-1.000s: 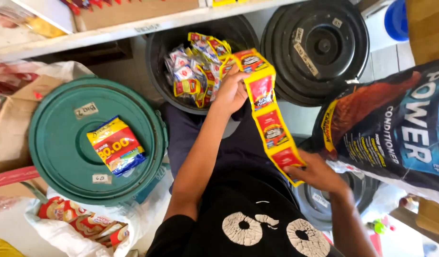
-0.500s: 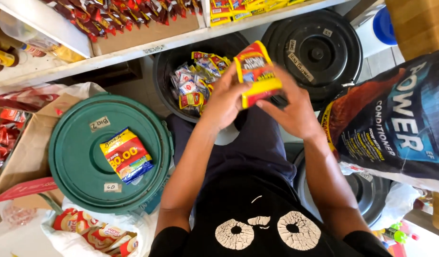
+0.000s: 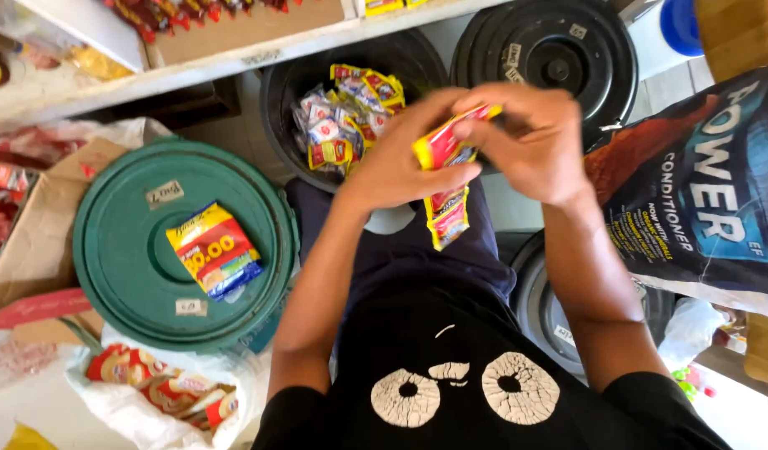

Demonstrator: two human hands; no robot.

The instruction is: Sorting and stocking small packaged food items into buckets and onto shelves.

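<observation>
Looking from largest to smallest: the green lid (image 3: 134,275) with its packet (image 3: 215,250) lies left as before, the black bin (image 3: 284,100) of sachets sits ahead. Both hands, left (image 3: 400,167) and right (image 3: 538,146), now meet, clamped on the sachet strip (image 3: 446,179) above the lap; a second ago it hung long between parted hands, so it is nearly folded

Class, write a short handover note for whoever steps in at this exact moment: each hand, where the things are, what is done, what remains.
Left hand and right hand: both grip a folded strip of red-and-yellow sachets, its tail hanging below.
Open black bucket ahead holds more sachets.
Green lid to the left carries one yellow packet.
Done: strip mostly gathered.
Left: the hanging end is not yet folded in.
</observation>
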